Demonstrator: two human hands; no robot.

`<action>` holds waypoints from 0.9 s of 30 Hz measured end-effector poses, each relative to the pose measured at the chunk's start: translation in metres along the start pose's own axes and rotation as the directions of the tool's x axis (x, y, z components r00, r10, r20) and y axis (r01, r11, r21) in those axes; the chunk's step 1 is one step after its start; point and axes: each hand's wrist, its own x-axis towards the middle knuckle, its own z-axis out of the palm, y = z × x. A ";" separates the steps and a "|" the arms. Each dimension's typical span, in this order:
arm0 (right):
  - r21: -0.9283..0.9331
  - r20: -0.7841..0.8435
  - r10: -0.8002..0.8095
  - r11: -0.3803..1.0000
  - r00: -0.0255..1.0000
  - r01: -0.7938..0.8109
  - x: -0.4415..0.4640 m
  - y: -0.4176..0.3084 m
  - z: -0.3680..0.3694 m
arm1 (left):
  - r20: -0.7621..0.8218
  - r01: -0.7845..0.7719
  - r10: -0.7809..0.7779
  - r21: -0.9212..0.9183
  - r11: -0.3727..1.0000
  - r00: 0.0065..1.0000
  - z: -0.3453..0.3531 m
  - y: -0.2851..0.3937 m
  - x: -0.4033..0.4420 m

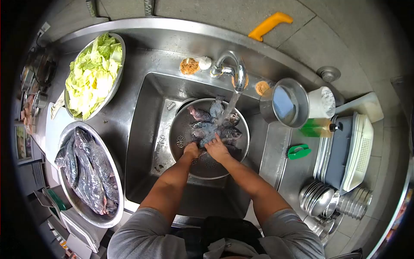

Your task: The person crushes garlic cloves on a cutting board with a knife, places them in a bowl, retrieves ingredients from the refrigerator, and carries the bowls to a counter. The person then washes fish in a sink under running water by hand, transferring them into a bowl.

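A round perforated metal colander (210, 173) sits in the steel sink (142, 125), holding several dark fish pieces (230, 134). Both hands are down inside it, close together at its middle. My left hand (192, 150) is closed, its fingers curled at a dark fish (206, 140) and partly hidden. My right hand (217, 149) grips the same dark fish from the other side, with some fingertips out of sight. Water runs from the curved faucet (239, 73) onto the fish just beyond my hands.
Left of the sink stand an oval metal basin (117, 172) of whole fish and a bowl (123, 64) of cut cabbage. On the right are a metal pot (269, 108), a soap bottle (317, 127), a green brush (299, 151), stacked trays (340, 151) and metal bowls (317, 198).
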 end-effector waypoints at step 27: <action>0.044 -0.193 0.060 0.998 0.979 -0.052 0.100 -0.028 0.030 | -0.042 0.042 -0.056 -0.282 0.959 0.998 0.038 0.007 -0.037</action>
